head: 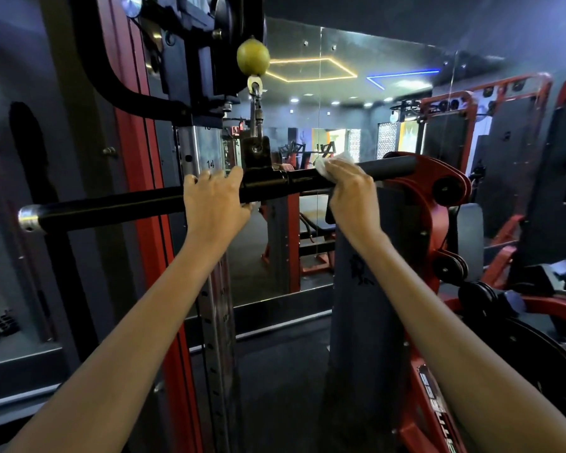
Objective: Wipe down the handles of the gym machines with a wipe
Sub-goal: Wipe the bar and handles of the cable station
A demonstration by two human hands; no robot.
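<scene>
A long black pull-down bar hangs level from a cable clip below a yellow-green stopper ball. My left hand grips the bar just left of its centre bracket. My right hand holds a white wipe wrapped over the bar right of the bracket, beside the black rubber grip at the right end. The bar's left end has a silver cap.
The red and black cable tower with a numbered steel post stands directly behind the bar. A red machine with pulleys is close on the right. A wall mirror ahead reflects more gym equipment. Dark floor lies below.
</scene>
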